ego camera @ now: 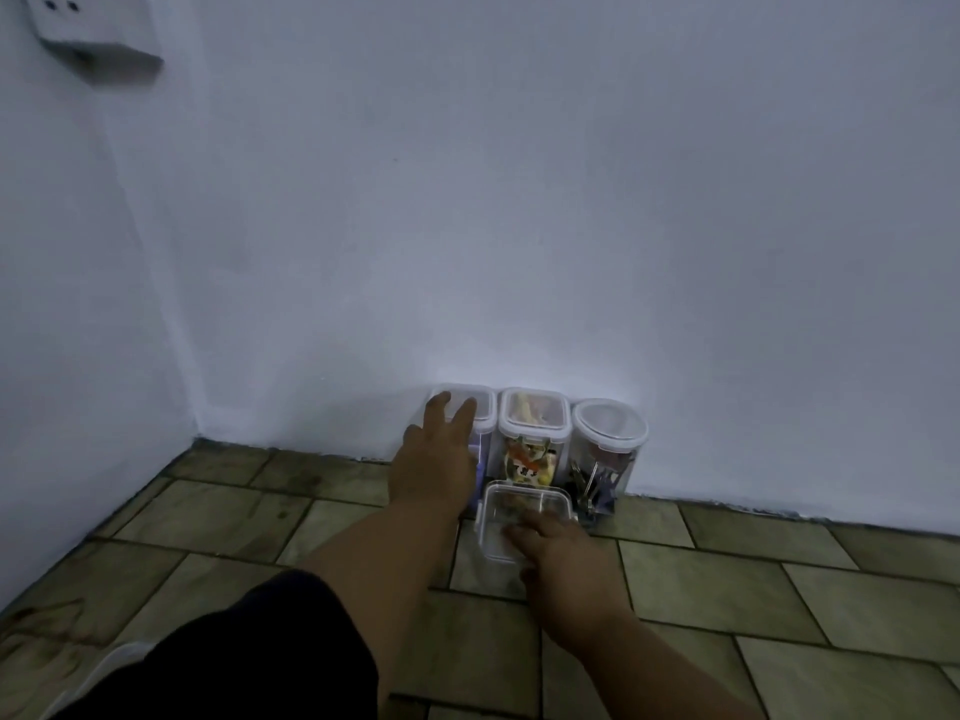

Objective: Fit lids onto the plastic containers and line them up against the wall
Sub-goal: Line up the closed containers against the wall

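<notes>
Three tall clear containers with white lids stand in a row against the white wall: a left one (480,407), a middle one (534,418) with colourful packets inside, and a round right one (610,426) holding metal clips. My left hand (434,459) rests flat on the left container's lid and front, fingers spread. A shorter clear container with a lid (514,517) sits on the floor in front of the middle one. My right hand (558,558) lies on top of its near side, fingers bent over the lid.
The floor is brown-green tile (779,589). The white wall (519,226) meets a side wall in a corner at the left (195,433). A white socket box (93,39) hangs high on the left wall.
</notes>
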